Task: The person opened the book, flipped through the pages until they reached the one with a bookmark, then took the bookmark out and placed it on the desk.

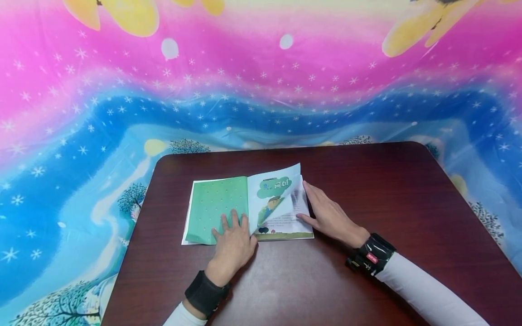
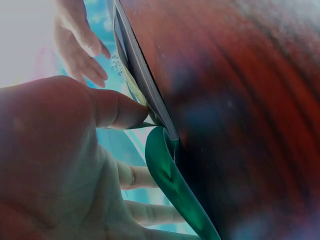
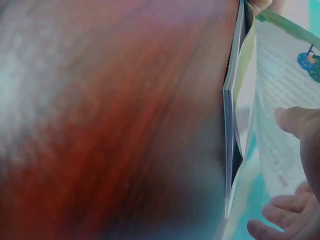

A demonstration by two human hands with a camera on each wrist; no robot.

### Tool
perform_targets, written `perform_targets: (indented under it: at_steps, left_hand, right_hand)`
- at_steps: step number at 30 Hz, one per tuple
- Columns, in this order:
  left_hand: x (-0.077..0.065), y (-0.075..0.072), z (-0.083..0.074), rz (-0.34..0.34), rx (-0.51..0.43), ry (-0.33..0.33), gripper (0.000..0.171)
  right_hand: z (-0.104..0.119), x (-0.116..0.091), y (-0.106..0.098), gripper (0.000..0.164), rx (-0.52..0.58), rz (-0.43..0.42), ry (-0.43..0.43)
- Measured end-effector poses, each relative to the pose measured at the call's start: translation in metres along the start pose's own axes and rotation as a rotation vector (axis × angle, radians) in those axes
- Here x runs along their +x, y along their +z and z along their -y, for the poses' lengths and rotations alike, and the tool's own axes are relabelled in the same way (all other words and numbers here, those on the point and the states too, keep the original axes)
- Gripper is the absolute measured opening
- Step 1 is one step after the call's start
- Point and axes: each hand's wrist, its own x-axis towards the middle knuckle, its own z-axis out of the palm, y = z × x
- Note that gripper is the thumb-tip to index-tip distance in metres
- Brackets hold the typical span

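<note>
Both hands rest on an open picture book (image 1: 228,208) lying flat near the middle of a dark reddish-brown surface (image 1: 367,181). At about seven o'clock from the book's centre, the left hand (image 1: 232,244) lies palm down with straight, spread fingers pressing the green left-hand page (image 1: 212,203); it grips nothing. At about three o'clock, the right hand (image 1: 330,217) lies with fingers extended along the book's right edge, thumb touching the lower part of the printed page, fingertips under a thin page (image 1: 277,190) that curls upward. That lifted page carries a cartoon picture and green title lettering. Each wrist wears a black band over a white sleeve. Beyond the surface, from nine o'clock round to three o'clock, hangs a bright cloth (image 1: 122,90) in pink, blue and yellow with white stars and small trees.
</note>
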Motion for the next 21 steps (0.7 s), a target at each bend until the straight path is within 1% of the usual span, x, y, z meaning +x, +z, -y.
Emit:
perform_targets:
  at_steps: [2, 5, 8, 10, 16, 18, 21]
  left_hand:
    - [-0.0001, -0.0004, 0.0, -0.003, -0.007, -0.002, 0.064]
    - [0.0002, -0.001, 0.0002, 0.002, -0.017, -0.009, 0.064]
    - [0.0004, -0.0014, 0.0008, 0.002, -0.028, -0.012, 0.063]
    - [0.0005, -0.0014, 0.0012, -0.004, -0.035, -0.015, 0.061]
    - [0.0013, -0.0021, 0.0016, -0.022, -0.059, -0.035, 0.059]
    - [0.0016, -0.0024, 0.002, -0.032, -0.062, -0.042, 0.059]
    - [0.0021, -0.0023, 0.0036, -0.064, -0.075, -0.048, 0.057]
  right_hand:
    - [0.0006, -0.0007, 0.0015, 0.094, -0.002, 0.027, -0.014]
    - [0.0011, -0.0018, 0.0043, 0.089, -0.017, 0.055, -0.061]
    - [0.0023, -0.0025, 0.0059, 0.088, -0.03, 0.078, -0.105]
    - [0.0036, -0.0035, 0.0062, 0.088, -0.037, 0.101, -0.117]
    - [0.0052, -0.0068, 0.0058, 0.085, -0.056, 0.184, -0.116]
    - [0.0048, -0.0073, 0.0061, 0.083, -0.054, 0.198, -0.115]
    - [0.0043, -0.0073, 0.0065, 0.081, -0.056, 0.208, -0.116]
